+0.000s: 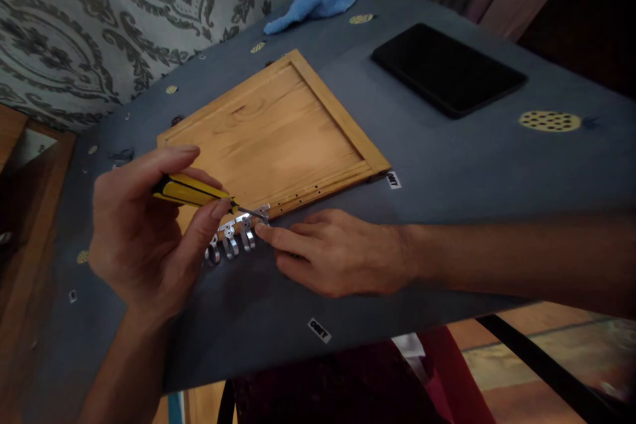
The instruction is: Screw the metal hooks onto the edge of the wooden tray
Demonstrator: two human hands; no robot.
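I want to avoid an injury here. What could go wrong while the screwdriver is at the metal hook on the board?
The screwdriver tip sits right beside the right hand fingertips at the hook; a slip could jab them. The left hand grips the handle at a low angle, so the tip may skid off. The board lies loose on the table and could shift under push.

Head camera looks steeply down (close) at table (447, 172).

Screwdriver tip (248, 215): blurred, contact point indistinct.
Board corner (199, 212): hidden behind left hand (144, 232).
Stickers (318, 330): print unreadable.
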